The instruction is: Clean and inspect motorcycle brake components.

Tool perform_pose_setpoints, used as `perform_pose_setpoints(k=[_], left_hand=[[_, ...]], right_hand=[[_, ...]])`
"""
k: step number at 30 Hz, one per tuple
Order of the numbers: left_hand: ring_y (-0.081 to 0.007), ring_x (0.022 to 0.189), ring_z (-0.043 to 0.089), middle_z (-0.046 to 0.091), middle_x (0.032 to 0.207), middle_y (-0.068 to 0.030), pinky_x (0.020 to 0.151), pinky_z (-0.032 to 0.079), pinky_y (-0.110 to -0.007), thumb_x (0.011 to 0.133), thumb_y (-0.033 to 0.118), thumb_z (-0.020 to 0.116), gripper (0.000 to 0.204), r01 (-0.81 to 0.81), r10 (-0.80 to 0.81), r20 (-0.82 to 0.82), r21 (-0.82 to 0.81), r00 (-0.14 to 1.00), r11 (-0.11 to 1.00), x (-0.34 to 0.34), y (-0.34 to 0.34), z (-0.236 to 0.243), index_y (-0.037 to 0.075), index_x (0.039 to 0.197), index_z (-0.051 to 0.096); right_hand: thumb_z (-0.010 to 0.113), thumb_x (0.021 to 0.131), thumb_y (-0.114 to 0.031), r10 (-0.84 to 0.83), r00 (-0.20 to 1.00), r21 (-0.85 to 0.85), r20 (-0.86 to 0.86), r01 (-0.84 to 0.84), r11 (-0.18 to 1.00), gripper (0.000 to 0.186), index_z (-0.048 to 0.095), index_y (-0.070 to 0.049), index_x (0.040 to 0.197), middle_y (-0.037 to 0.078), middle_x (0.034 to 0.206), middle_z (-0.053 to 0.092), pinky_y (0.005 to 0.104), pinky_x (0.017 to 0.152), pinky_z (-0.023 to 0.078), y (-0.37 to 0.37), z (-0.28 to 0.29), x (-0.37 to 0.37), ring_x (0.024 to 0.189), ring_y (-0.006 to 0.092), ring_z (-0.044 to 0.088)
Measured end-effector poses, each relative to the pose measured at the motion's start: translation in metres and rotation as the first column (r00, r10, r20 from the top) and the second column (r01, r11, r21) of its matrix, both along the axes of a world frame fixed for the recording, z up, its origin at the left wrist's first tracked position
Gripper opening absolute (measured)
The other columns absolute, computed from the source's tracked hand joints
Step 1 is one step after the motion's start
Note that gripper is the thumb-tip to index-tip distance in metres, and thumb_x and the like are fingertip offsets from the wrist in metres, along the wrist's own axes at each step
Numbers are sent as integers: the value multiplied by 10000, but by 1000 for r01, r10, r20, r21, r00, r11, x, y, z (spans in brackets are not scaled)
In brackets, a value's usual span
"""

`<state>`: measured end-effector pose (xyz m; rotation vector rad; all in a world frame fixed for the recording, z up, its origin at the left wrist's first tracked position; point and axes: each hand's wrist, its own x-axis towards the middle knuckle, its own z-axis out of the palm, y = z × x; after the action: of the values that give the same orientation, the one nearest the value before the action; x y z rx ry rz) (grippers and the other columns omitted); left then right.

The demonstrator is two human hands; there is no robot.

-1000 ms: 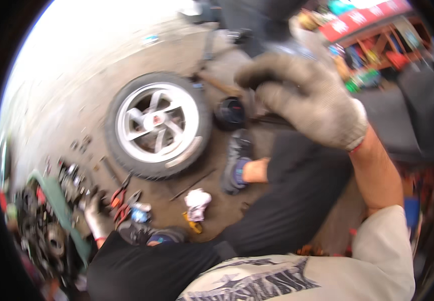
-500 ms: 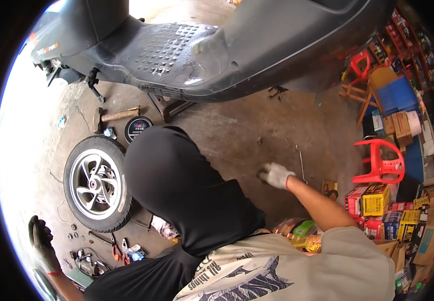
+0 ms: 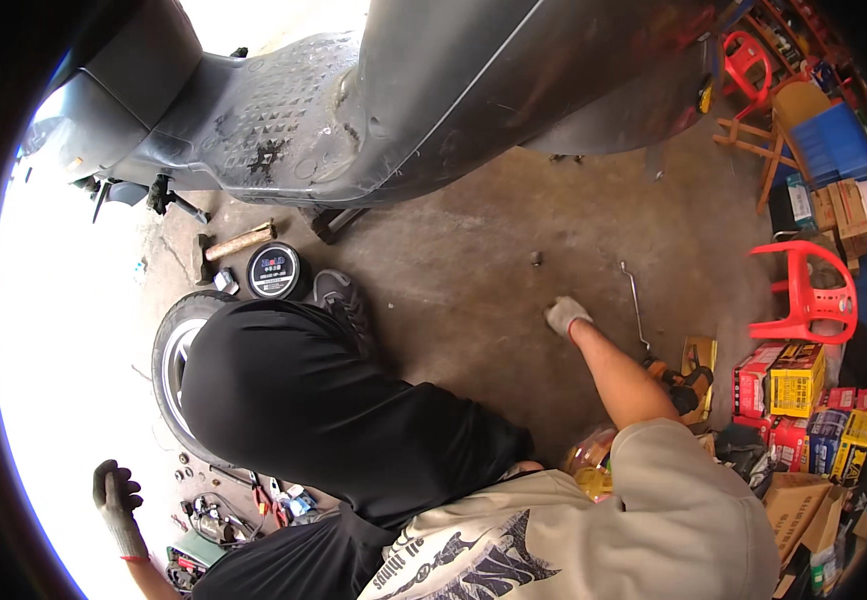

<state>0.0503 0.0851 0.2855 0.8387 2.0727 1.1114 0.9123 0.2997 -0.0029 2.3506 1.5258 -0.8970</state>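
Note:
My right hand [image 3: 564, 316], in a pale work glove, is low over the concrete floor. Just beyond it stands a small dark metal cylinder [image 3: 536, 258], apart from the glove. The right fingers are mostly hidden by the back of the glove. To that hand's right lies a long thin wrench [image 3: 635, 300] with a bent end. Out at the left, my left hand [image 3: 117, 507] is raised in a dark-palmed glove, its fingers loosely bent and apart, holding nothing. Below the wrench lies an orange and black power tool [image 3: 681, 385], partly behind my right forearm.
A scooter [image 3: 393, 110] stands across the top. Left are a wheel [image 3: 165, 375], partly behind my knee, a hammer [image 3: 238, 243], a round tub [image 3: 275, 270] and pliers [image 3: 278, 505]. A red chair [image 3: 813, 295] and stacked boxes [image 3: 796, 380] stand at right.
My view has shifted, and my knee now covers more of the wheel. My right hand has come nearer the small metal cylinder. The power tool shows more fully.

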Motion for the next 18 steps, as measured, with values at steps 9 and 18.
perform_pose_setpoints(k=[9,18], left_hand=[[-140,720,647,660,946,-71,555,489,-257,1020,204,482,246,9,-43,-134,-245,990,969,75,4,4,73,1193,598],[-141,703,648,665,933,-77,521,495,-261,1011,157,463,209,-45,9,-120,-304,993,951,63,-5,-6,79,1159,589]], right_hand=[[595,846,-322,-223,968,162,117,203,966,521,618,-8,1261,251,1279,617,453,1027,470,70,-25,15,1208,397,584],[523,874,-178,-360,931,136,58,350,927,593,453,-84,1455,223,1443,503,461,1083,433,61,-26,10,1310,398,510]])
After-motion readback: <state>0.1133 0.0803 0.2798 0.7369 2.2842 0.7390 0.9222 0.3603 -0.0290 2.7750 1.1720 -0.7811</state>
